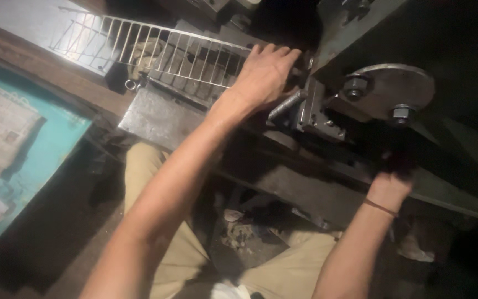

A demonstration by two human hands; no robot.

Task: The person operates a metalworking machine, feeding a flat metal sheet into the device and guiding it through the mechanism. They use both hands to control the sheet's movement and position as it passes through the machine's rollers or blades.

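My left hand [265, 75] reaches forward and grips the right end of a white wire rack [156, 47], pressing it against the dark metal press machine [327, 111]. The rack lies across a steel plate [159, 116] and stretches to the upper left. My right hand [394, 180] is lower right, closed around a dark handle under the machine; the fingers are mostly hidden in shadow. A round steel disc [394, 88] with two bolts sits just above that hand. A threaded rod [286, 105] juts out below my left hand.
A teal surface [56, 138] with printed paper sheets [4, 127] lies at the left. A wooden bench edge [51, 72] runs behind the rack. My knees in tan trousers [195, 260] are below, with scraps on the dark floor [244, 235] between them.
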